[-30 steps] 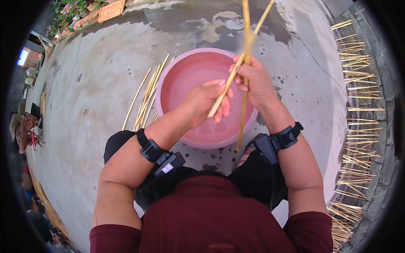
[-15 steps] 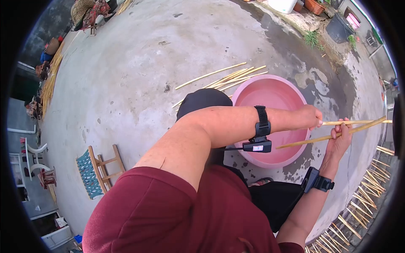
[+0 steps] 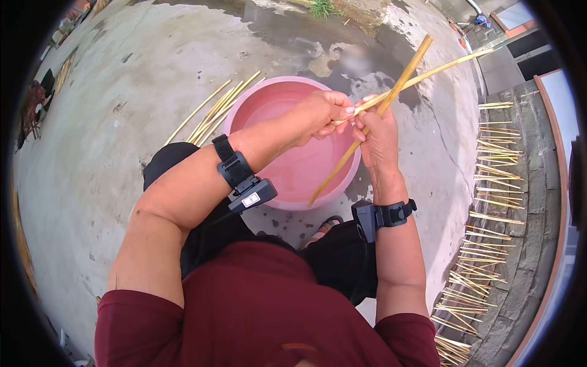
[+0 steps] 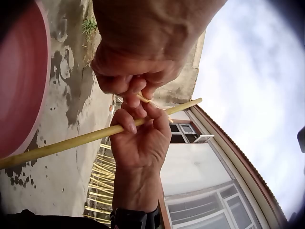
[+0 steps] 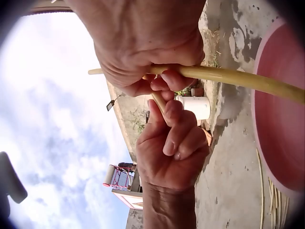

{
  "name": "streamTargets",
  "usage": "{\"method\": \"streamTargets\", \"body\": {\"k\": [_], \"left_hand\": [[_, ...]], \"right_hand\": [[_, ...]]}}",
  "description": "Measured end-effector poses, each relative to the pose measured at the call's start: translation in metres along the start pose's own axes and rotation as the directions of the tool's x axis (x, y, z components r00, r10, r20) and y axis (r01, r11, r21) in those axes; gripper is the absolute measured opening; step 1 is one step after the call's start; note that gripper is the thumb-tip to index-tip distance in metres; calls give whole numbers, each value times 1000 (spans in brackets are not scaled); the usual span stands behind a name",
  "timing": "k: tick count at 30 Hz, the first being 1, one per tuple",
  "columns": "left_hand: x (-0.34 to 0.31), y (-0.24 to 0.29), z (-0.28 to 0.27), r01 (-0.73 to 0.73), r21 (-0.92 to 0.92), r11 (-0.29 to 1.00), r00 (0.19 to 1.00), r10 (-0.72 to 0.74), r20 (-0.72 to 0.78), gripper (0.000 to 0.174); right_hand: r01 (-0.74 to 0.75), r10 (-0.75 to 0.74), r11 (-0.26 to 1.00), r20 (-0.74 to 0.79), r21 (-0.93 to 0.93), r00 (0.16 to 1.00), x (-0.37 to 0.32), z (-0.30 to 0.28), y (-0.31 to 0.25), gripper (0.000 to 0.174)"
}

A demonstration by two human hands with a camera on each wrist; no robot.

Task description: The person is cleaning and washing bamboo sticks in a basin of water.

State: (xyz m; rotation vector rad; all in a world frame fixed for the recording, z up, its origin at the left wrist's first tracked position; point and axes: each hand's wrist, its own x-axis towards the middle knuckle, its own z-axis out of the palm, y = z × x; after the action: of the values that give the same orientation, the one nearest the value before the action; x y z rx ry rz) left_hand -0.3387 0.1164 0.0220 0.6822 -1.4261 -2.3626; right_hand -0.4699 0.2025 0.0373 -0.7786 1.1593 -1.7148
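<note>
Over the far right of a pink basin (image 3: 351,165), my two hands meet around crossed pale-yellow sticks. My left hand (image 3: 324,116) pinches the near end of a thin stick (image 3: 452,63), which runs off to the upper right. A thicker stick (image 3: 333,178) slants across my right hand (image 3: 380,131), its lower end over the basin rim. In the left wrist view, curled fingers (image 4: 125,119) of the right hand lap over the thick stick (image 4: 71,142). The right wrist view has the thin stick (image 5: 158,102) between the left thumb and fingers, close beneath the right hand.
Several loose sticks (image 3: 211,116) lie on the concrete left of the basin. A long row of short sticks (image 3: 498,162) lines the stone edging at right. My knees flank the basin's near side. A building wall (image 3: 553,140) stands beyond the edging.
The head view swung left side upward and back again. My left hand has moved up close to the right hand, and the thin stick now lies flatter, pointing further right than one second ago.
</note>
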Motion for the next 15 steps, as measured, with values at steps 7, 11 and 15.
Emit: {"method": "streamTargets", "body": {"k": [7,11,15], "left_hand": [[3,-1,3,-46,-51,998,998,48,38,13],[5,3,3,-21,-51,998,1000,21,16,13],[3,6,-1,-6,-85,996,1000,5,-10,14]], "right_hand": [[-13,13,998,-3,-57,1000,11,-13,-10,18],[-2,3,1000,-18,17,1000,13,-11,-7,18],[-24,26,991,17,-132,1000,6,1,9,24]]}}
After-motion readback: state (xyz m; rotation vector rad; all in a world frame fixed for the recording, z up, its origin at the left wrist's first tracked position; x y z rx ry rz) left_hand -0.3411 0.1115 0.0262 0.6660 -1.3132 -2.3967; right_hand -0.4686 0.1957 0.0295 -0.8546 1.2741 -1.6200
